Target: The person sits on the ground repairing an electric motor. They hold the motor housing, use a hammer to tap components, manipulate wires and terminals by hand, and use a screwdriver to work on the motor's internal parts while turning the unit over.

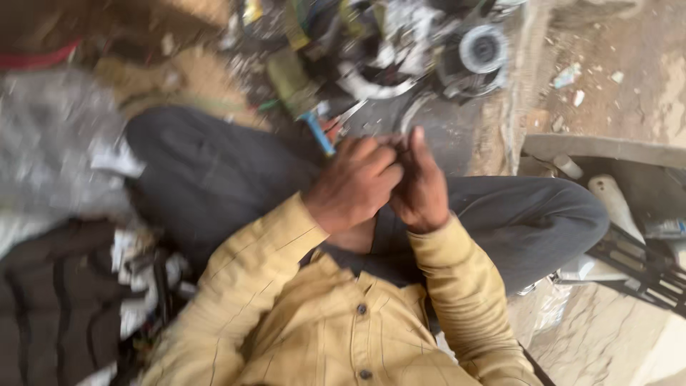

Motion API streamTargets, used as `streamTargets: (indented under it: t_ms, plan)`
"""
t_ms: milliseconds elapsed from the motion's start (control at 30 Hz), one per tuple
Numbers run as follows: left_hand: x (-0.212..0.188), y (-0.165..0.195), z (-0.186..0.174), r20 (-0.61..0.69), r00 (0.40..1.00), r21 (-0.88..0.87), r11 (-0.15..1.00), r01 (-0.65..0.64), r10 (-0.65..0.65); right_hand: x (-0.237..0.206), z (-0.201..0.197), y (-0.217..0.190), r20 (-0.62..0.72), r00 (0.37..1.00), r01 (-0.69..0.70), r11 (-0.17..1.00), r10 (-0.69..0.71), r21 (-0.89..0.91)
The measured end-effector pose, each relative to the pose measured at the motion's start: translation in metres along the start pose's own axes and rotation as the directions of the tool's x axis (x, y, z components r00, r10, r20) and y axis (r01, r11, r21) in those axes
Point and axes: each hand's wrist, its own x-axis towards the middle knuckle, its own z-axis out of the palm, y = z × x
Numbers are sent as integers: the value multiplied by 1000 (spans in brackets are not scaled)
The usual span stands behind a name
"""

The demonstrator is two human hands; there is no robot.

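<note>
Your left hand (355,187) grips a blue-handled metal tool (319,134), fingers closed round it; your right hand (421,187) presses against it, grip unclear. Blurred view: judged risk, tool slips toward the grey metal parts pile (400,43).

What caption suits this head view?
Seated person's left hand and right hand meet over a blue-handled tool.

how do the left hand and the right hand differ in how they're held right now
The left hand is curled into a loose fist with knuckles toward the camera, while the right hand is flatter, its fingers pointing up and away. The left hand sits beside a blue-handled tool; the right hand is farther from it. Whether either grips anything is too blurred to tell. Both are pressed together above the lap and come out of tan shirt sleeves.
</note>
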Motion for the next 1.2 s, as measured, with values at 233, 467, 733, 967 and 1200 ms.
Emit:
streamTargets:
  t_ms: [233,467,733,967,1200]
  plan:
    - [-108,18,-54,-222,951,-6,975,222,-217,1,22,36,-101,993,-104,907,68,-407]
    - [-300,45,-146,-344,514,408,368,836,-786,8,55,41,175,977,195,181,-121,-964]
    - [-375,57,-109,-276,314,510,138,849,-909,-19,67,2,146,988,153,205,-49,-967]
    - [-349,69,-147,-344,389,103,377,920,-855,-1,44,-22,-35,911,244,605,-411,-758]
    - [-231,92,-184,101,527,-833,218,509,-844,44,27,-34,54,908,364,716,-416,-596]
